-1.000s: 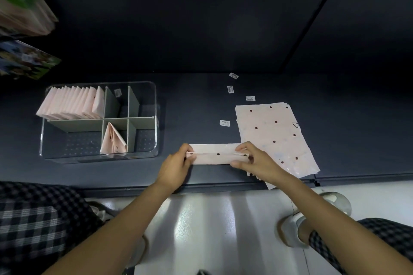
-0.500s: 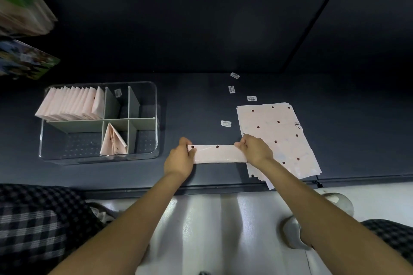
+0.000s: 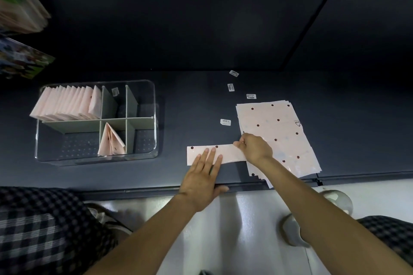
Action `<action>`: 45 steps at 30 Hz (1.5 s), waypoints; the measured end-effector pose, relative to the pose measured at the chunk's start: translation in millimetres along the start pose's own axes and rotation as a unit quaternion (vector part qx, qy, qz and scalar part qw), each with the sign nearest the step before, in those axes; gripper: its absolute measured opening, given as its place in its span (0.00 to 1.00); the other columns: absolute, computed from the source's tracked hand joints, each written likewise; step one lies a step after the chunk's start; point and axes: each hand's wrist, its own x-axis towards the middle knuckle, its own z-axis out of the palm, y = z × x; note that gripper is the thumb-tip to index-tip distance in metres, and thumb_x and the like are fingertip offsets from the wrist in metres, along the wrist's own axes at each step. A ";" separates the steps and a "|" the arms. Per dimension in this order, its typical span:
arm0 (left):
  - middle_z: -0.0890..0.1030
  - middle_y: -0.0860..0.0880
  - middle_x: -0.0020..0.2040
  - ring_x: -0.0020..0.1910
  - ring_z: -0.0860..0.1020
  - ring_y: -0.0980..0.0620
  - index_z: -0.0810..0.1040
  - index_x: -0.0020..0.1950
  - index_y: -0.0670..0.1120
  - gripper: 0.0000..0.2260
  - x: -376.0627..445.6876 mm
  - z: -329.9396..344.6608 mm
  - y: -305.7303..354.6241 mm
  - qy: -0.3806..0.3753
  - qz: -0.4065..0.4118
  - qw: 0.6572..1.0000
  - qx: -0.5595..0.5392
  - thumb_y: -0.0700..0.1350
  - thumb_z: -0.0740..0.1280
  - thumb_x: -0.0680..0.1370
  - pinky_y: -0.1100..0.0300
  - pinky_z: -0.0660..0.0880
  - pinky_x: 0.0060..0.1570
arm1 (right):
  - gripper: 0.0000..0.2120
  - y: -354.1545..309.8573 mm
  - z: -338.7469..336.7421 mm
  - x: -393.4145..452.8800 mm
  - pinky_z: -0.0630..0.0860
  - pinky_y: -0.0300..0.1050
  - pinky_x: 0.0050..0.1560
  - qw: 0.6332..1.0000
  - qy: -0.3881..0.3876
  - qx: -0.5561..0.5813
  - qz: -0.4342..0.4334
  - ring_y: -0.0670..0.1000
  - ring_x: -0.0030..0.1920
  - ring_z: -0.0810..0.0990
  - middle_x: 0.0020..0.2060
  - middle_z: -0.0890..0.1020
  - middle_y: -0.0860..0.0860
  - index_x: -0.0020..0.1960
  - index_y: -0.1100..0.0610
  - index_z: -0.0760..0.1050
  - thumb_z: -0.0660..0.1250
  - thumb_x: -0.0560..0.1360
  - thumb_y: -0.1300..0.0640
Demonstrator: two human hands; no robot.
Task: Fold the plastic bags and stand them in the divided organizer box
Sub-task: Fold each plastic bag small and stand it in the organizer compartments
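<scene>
Since half a second ago, the left hand point(image 3: 202, 182) has been moved off the strip's left end and laid flat, fingers straight, on the middle of the folded bag point(image 3: 214, 154). That pink strip is stretched on the dark table point(image 3: 183, 105), just left of the stack of flat bags point(image 3: 279, 136). Its right end is pinched by the curled fingers of the right hand point(image 3: 254, 148), which lies over the stack's left edge. Well to the left of the stack, the clear organizer box point(image 3: 96, 121) is seen, with folded bags stood in two compartments. Small labels point(image 3: 225, 122) are scattered just beyond the stack.
</scene>
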 end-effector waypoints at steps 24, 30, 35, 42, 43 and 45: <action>0.33 0.37 0.74 0.73 0.31 0.39 0.32 0.73 0.60 0.33 -11.0 2.0 -24.3 0.017 0.005 1.000 -0.004 0.69 0.45 0.76 0.48 0.28 0.69 | 0.29 25.8 31.3 -48.2 0.47 0.38 0.73 0.959 0.012 -0.139 -0.248 0.50 0.77 0.45 0.77 0.43 0.53 0.77 0.58 0.43 0.52 0.82 0.52; 0.41 0.37 0.77 0.76 0.40 0.40 0.51 0.76 0.58 0.29 -6.9 -7.3 -14.9 0.027 -0.037 0.998 -0.034 0.66 0.49 0.77 0.50 0.36 0.73 | 0.23 20.4 2.0 -46.2 0.79 0.45 0.38 0.908 0.102 -0.249 -0.322 0.57 0.61 0.76 0.69 0.69 0.61 0.59 0.60 0.74 0.72 0.65 0.69; 0.54 0.39 0.76 0.75 0.52 0.41 0.59 0.73 0.55 0.27 0.5 -22.4 -4.4 0.025 -0.099 0.993 -0.053 0.65 0.53 0.77 0.50 0.47 0.74 | 0.07 12.9 -6.5 -34.1 0.77 0.50 0.46 0.902 0.109 -0.190 -0.373 0.58 0.53 0.78 0.49 0.81 0.57 0.49 0.61 0.76 0.61 0.74 0.63; 0.81 0.50 0.53 0.53 0.76 0.44 0.75 0.56 0.54 0.14 -1.2 -60.7 -9.8 0.123 -0.141 0.965 -0.183 0.55 0.52 0.82 0.55 0.69 0.47 | 0.02 -20.5 -37.1 -42.6 0.70 0.41 0.50 0.945 0.078 0.153 -0.278 0.50 0.50 0.76 0.45 0.81 0.52 0.45 0.58 0.78 0.67 0.74 0.60; 0.81 0.50 0.49 0.50 0.77 0.44 0.75 0.52 0.54 0.14 -4.2 -65.8 -10.2 0.120 -0.129 0.963 -0.202 0.56 0.52 0.82 0.55 0.69 0.43 | 0.02 -26.5 -41.9 -45.6 0.69 0.40 0.47 0.944 0.071 0.198 -0.256 0.49 0.47 0.76 0.43 0.80 0.51 0.44 0.57 0.77 0.67 0.74 0.59; 0.78 0.51 0.37 0.40 0.74 0.46 0.72 0.41 0.52 0.16 -10.7 -76.1 -11.2 0.104 -0.120 0.952 -0.263 0.59 0.53 0.80 0.55 0.65 0.36 | 0.01 -36.5 -52.1 -49.7 0.69 0.40 0.44 0.940 0.065 0.236 -0.239 0.49 0.42 0.75 0.40 0.79 0.49 0.44 0.57 0.76 0.67 0.74 0.60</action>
